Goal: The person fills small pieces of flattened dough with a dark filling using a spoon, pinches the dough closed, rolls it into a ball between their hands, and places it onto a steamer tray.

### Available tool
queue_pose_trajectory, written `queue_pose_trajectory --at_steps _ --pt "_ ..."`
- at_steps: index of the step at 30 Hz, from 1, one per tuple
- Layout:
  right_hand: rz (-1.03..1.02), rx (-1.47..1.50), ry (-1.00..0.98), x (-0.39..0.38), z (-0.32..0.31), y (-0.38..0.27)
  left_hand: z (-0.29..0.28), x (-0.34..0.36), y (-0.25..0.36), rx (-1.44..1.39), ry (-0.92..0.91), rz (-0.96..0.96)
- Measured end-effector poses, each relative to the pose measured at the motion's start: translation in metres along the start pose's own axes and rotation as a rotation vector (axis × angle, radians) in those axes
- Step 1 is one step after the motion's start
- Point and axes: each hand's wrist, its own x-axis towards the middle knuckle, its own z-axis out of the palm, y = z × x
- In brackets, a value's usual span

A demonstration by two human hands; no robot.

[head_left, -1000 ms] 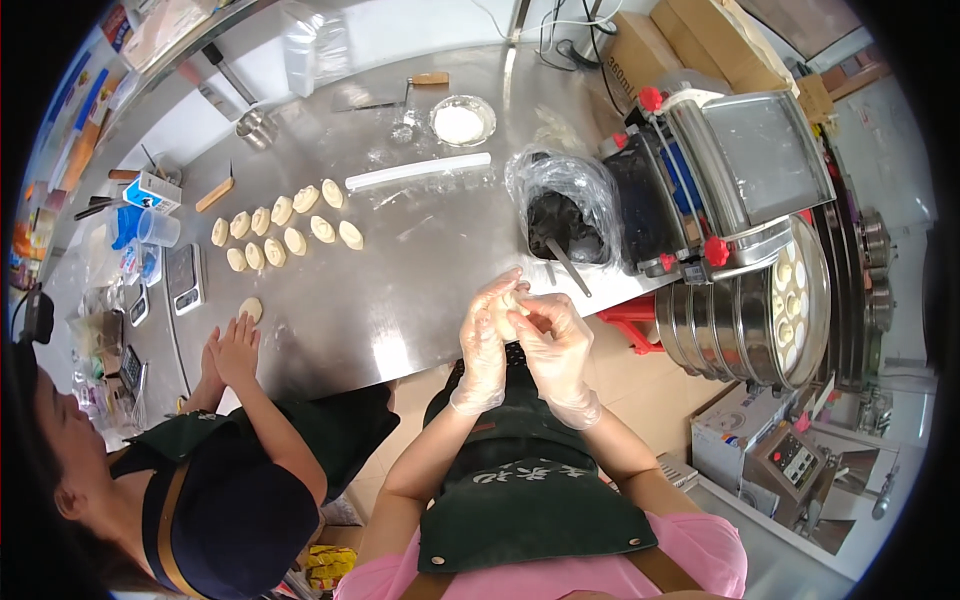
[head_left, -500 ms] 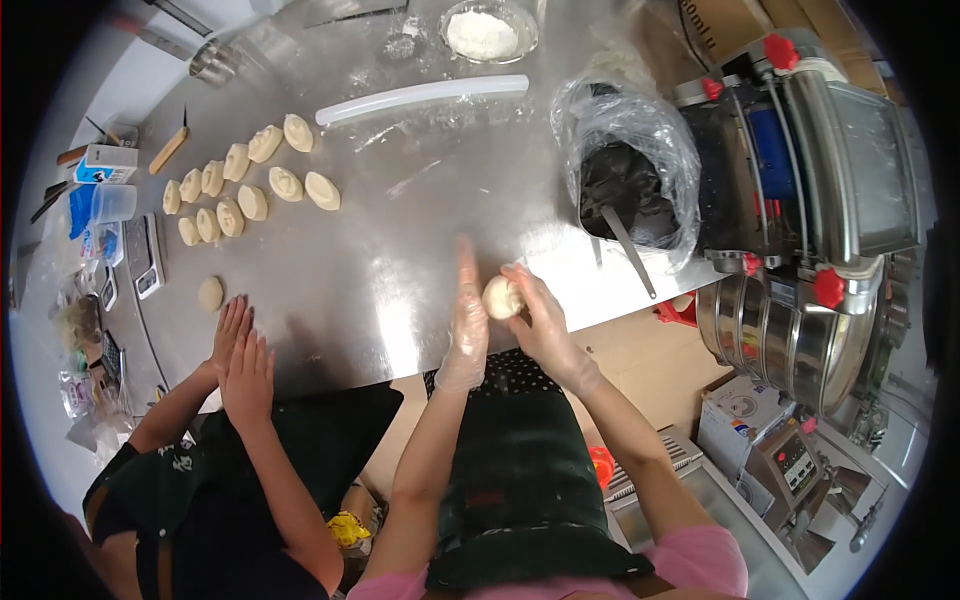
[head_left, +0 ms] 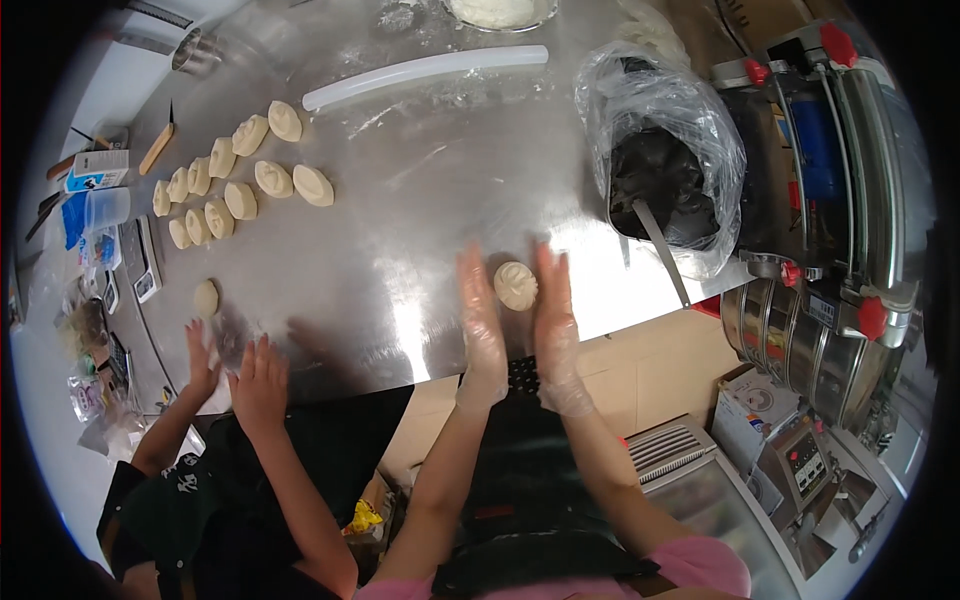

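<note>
- Left hand (head_left: 479,315): clear glove, fingers straight, palm turned inward, grip released; fingertips motion-blurred.
- Right hand (head_left: 556,315): clear glove, same flat pose facing the left, not grasping anything.
- Pleated dough bun (head_left: 516,287): between the two palms, pleats up, looks to be resting on the steel worktable (head_left: 390,240) close to its near edge. Right palm just beside it; can't tell if either hand touches.
- Shaped dough pieces (head_left: 274,179): two rows of six, left side, mostly oval with slit or folded tops.
- Co-worker at left: both bare hands (head_left: 260,385) low at the near edge, fingers spread; flat dough disc (head_left: 206,298) just beyond them.
- White bar (head_left: 425,77): lies crosswise, far of the bun, flour smears around it.
- Flour bowl (head_left: 500,28): far edge of view, cut off.
- Dark filling (head_left: 660,180): right of the hands, in a container lined with a clear plastic bag (head_left: 720,130); metal spatula (head_left: 660,250) leans out toward near right.
- Roller machine (head_left: 880,180) with red knobs: far right; steel steamer stack (head_left: 790,340) nearer, below it.
</note>
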Motion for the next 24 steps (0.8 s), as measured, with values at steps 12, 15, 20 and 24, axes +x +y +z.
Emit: queue_pose_trajectory --at_steps 12,15,20,24 --pt "0.111 -0.105 -0.061 0.001 0.018 -0.025 0.017 -0.010 0.016 -0.029 -0.076 -0.162" --pt "-0.007 -0.224 -0.150 0.011 -0.003 -0.023 0.007 -0.011 0.021 0.010 -0.150 -0.143" --pt "-0.022 -0.245 -0.175 0.002 0.014 -0.025 0.020 -0.001 0.025 0.131 -0.084 -0.121" --pt "-0.043 -0.158 -0.184 0.016 -0.004 -0.015 0.007 -0.002 0.009 0.020 -0.096 -0.058"
